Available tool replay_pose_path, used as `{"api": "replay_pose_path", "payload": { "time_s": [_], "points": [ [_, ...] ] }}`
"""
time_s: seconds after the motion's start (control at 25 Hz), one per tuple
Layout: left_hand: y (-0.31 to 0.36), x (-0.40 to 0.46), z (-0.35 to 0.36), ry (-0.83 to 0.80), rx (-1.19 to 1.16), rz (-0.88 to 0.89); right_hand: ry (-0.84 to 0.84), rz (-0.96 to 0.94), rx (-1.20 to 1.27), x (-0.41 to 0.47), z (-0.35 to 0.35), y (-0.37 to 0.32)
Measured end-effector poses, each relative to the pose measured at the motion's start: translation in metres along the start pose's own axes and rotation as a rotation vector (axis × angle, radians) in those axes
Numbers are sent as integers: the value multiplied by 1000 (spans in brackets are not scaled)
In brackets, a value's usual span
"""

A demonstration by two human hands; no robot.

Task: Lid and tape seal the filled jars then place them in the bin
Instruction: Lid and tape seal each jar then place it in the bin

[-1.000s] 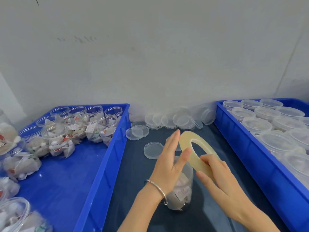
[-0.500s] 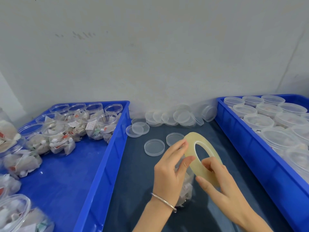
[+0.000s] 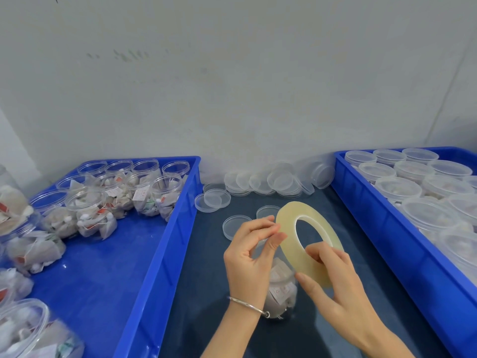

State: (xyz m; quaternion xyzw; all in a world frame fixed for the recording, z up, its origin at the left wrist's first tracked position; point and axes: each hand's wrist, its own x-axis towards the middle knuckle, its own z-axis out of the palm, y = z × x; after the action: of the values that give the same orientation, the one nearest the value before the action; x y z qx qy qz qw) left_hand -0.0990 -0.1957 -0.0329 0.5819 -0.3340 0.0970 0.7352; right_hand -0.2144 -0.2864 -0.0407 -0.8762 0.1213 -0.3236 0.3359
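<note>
Fingers of right hand point(image 3: 333, 277) grip translucent tape ring point(image 3: 287, 228); left hand point(image 3: 251, 251) seemingly pinches its rim.

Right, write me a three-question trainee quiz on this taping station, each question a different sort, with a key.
1. True or false: the right hand holds the tape roll.
2. Multiple choice: the jars in the left bin are A) lidded, B) open-topped and filled, C) empty.
3. Fill in: the jar being worked on stands on the dark mat between the two blue ____.

Key
1. True; its fingers grip the roll's lower part, while the left hand pinches at the roll's edge.
2. B; the lidded jars sit in the right bin.
3. bins.
</note>
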Motion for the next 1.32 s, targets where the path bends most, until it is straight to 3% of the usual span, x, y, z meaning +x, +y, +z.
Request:
{"api": "replay_pose_path", "payload": {
  "time_s": [0.28,0.56,0.72,0.8,1.04,1.32],
  "points": [
    [3,11,-4,-91,-58,-45,-27,-38,5,0,-10,3],
    [8,14,-4,-275,185,-78,-58,-9,26,-1,-9,3],
    [8,3,-9,-325,26,-156,-24,71,76,1,-11,4],
    [8,0,-10,-315,-6,-178,-39,57,77,1,-13,2],
    [10,3,-6,-87,-4,-117,-36,-5,-8,0,-11,1],
    [19,-3,-1,-131,116,-185,-37,-47,-150,-2,-17,0]
  ]
}}
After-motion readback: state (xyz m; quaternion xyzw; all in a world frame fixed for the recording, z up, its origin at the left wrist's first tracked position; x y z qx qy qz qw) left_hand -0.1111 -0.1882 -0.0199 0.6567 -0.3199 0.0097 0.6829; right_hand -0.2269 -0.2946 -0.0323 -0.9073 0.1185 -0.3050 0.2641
